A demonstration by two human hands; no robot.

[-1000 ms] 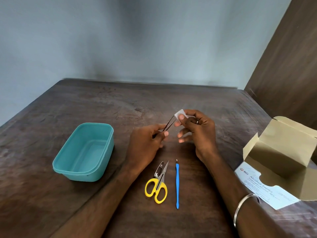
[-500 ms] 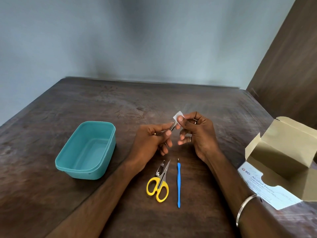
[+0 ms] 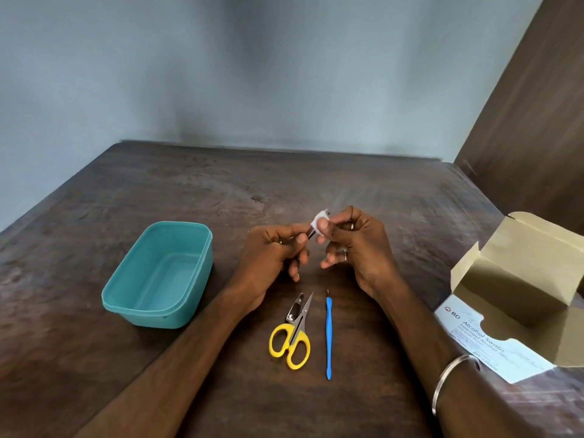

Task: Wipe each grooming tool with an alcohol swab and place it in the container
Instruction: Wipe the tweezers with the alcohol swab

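A thin metal tweezer is gripped by the left hand, its long axis pointing up-right into the white alcohol swab pinched by the right hand; the empty teal plastic container lies leftward, nearer the left hand.

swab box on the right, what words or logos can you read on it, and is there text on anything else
"BD": beside a round red logo on the white printed panel of the open cardboard box.
"Alcohol Swabs": large line on the same panel.
A smaller line under it seems to read "Isopropyl Alcohol 70%", but is blurred.
Finer print below that is too small to read.
No text shows on the teal container, yellow scissors or blue tool.
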